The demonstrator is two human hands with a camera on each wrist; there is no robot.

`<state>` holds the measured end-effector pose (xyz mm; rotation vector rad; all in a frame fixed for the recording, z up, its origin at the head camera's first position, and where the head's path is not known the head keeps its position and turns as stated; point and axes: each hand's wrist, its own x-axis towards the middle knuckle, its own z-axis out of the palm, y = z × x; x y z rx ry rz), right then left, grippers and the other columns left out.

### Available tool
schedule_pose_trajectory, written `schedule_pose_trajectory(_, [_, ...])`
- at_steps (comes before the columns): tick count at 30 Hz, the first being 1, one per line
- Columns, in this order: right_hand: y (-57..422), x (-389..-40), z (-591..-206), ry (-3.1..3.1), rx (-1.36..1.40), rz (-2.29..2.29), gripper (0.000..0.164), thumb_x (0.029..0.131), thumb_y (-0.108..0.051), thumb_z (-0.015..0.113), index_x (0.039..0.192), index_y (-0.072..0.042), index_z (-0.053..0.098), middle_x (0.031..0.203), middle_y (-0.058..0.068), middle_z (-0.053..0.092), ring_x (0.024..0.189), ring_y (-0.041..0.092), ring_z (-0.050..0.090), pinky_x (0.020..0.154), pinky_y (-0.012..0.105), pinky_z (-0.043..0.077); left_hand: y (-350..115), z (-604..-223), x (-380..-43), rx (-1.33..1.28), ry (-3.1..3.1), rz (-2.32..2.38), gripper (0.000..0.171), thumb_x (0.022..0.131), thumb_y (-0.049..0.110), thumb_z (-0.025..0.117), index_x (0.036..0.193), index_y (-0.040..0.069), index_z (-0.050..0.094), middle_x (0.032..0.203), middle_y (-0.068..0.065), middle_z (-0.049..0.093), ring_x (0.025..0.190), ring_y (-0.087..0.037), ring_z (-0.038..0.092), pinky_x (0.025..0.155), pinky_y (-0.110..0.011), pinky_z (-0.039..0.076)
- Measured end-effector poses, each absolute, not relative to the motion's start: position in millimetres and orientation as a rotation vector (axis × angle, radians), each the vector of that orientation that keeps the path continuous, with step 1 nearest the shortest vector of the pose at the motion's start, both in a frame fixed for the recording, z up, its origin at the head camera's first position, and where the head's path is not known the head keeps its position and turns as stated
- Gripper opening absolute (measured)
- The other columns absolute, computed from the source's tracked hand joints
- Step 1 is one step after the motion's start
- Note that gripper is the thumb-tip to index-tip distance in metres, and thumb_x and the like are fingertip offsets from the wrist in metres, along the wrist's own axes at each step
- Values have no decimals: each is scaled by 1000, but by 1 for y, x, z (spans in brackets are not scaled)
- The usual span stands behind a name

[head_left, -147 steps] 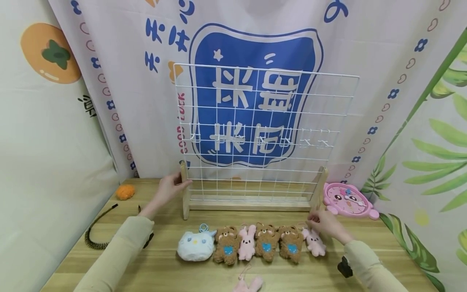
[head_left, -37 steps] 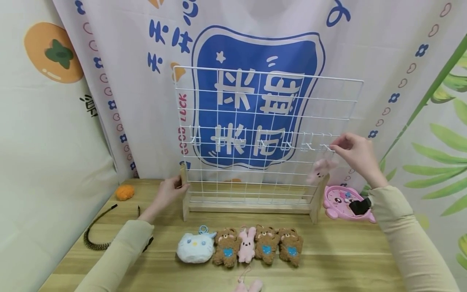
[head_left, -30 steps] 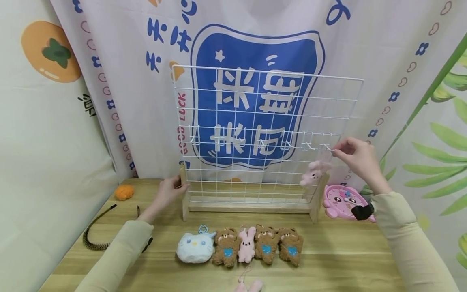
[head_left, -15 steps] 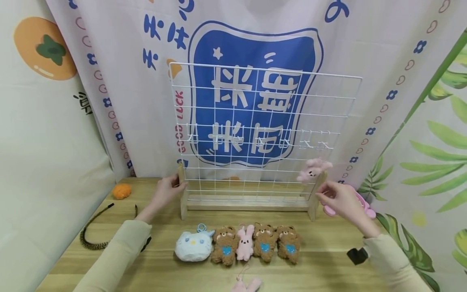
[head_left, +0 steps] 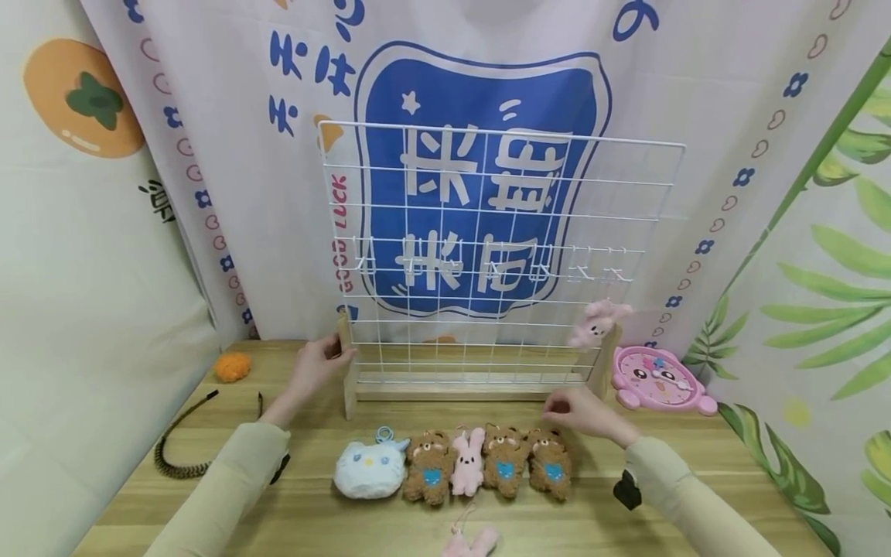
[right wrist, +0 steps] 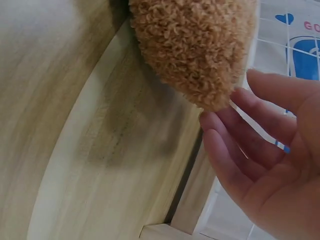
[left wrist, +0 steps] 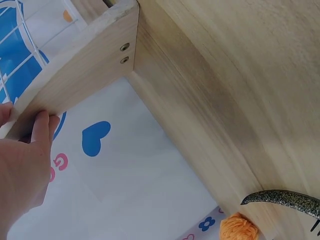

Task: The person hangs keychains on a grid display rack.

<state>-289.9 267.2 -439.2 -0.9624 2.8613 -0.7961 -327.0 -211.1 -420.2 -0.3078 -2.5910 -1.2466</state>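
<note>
My left hand [head_left: 316,365] grips the left wooden upright [left wrist: 85,70] of a white wire grid rack [head_left: 501,134], thumb on one side and fingers on the other. My right hand [head_left: 581,408] is at the top of the rightmost brown bear plush [head_left: 550,466]; in the right wrist view its thumb and fingers stand apart, fingertips right at the fur. A pink bunny plush [head_left: 599,323] hangs tilted below the rightmost hook [head_left: 616,275]. Left of that bear lie another bear [head_left: 504,463], a pink bunny [head_left: 467,463], a third bear [head_left: 428,469] and a white cat-faced plush [head_left: 370,469].
Several white hooks [head_left: 496,270] line the grid's middle. Another pink bunny [head_left: 472,543] is cut off at the front edge of view. A pink clock [head_left: 657,377] lies right of the rack. An orange fuzzy ball [head_left: 232,367] and a dark braided headband [head_left: 167,456] lie at left.
The right-end pink bunny has gone from the row onto the rightmost hook. My right hand let go and moved down and left to the right bear. The left hand stayed on the upright.
</note>
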Motion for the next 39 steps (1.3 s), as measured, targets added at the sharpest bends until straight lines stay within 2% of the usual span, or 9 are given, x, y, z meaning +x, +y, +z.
schedule_pose_trajectory(5, [261, -296, -442, 2724, -967, -763, 14, 92, -18, 69, 89, -6, 75, 79, 2, 73, 67, -6, 53, 61, 15, 48, -210, -421, -325, -333, -2546, -1258, 34, 96, 21, 64, 111, -9, 65, 106, -30, 71, 90, -31, 69, 71, -31, 61])
schedule_pose_trajectory(12, [257, -299, -443, 2690, -1023, -689, 14, 92, -17, 69, 84, -7, 76, 70, 4, 72, 57, -8, 44, 55, 14, 40, -211, -421, -328, -319, -2575, -1236, 27, 95, 15, 65, 107, -8, 67, 102, -26, 72, 84, -21, 65, 66, -19, 53])
schedule_pose_trajectory(17, [255, -301, -444, 2695, -1012, -677, 11, 90, -14, 71, 83, -6, 75, 74, 1, 73, 62, -9, 48, 59, 14, 45, -211, -419, -328, -303, -2585, -1226, 24, 95, 14, 66, 103, -8, 67, 97, -25, 73, 78, -14, 60, 61, -17, 49])
schedule_pose_trajectory(27, [255, -295, -438, 2701, -1046, -676, 12, 93, -9, 65, 82, -8, 70, 72, -2, 66, 63, -6, 46, 59, 16, 43, -211, -421, -328, -311, -2576, -1260, 28, 95, 12, 65, 111, -11, 66, 106, -30, 71, 91, -29, 68, 66, -14, 51])
schedule_pose_trajectory(31, [261, -290, -433, 2742, -1063, -682, 11, 94, -9, 64, 84, -8, 69, 74, -2, 65, 66, -6, 48, 61, 17, 44, -211, -421, -328, -308, -2576, -1249, 28, 95, 12, 65, 111, -10, 66, 105, -29, 72, 90, -28, 68, 66, -14, 51])
schedule_pose_trajectory(39, [272, -279, -418, 2793, -1015, -762, 9, 88, -6, 68, 81, -12, 68, 74, -4, 67, 67, -7, 53, 61, 16, 50, -211, -421, -329, -327, -2580, -1260, 29, 95, 13, 65, 111, -10, 65, 105, -29, 71, 88, -27, 68, 65, -15, 52])
